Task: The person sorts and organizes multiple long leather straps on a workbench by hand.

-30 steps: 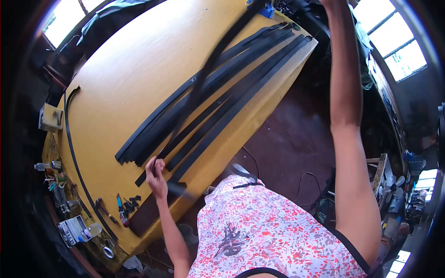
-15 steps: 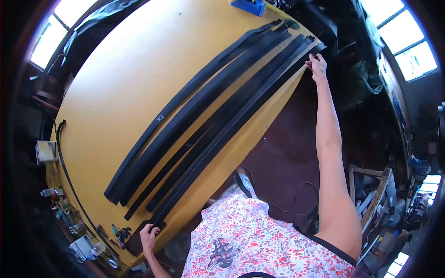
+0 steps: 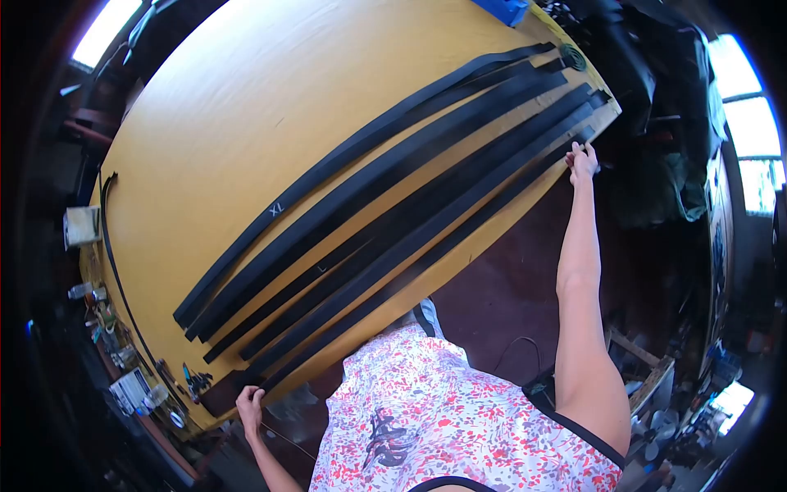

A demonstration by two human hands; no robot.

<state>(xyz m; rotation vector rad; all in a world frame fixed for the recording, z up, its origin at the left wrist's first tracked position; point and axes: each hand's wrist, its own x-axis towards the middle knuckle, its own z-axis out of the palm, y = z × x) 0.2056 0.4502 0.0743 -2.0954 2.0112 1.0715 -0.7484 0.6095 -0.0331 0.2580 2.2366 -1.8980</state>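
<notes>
Several long black strips lie side by side across a yellow table (image 3: pixel 197 156). One strip (image 3: pixel 274 211) bears a pale "XL" mark and another (image 3: pixel 321 268) an "L". Along the near edge runs the front strip (image 3: pixel 443 246). My right hand (image 3: pixel 583 161) is closed with its fingers pinched on that strip's far right end. At the lower left end, my left hand (image 3: pixel 250 404) has its thumb and fingers pressed together on the same strip, beside a dark flat piece (image 3: pixel 221 395) at the table edge.
A blue object (image 3: pixel 502 10) sits at the table's top edge, near a dark green coil (image 3: pixel 573 57). Small tools (image 3: pixel 195 381) and a white box (image 3: pixel 82 227) line the left edge. A wooden frame (image 3: pixel 652 379) stands at the lower right.
The front strip now lies apart from its neighbour, nearer the table's front edge, with a yellow gap between them. Both hands still hold its ends. The head view has shifted.
</notes>
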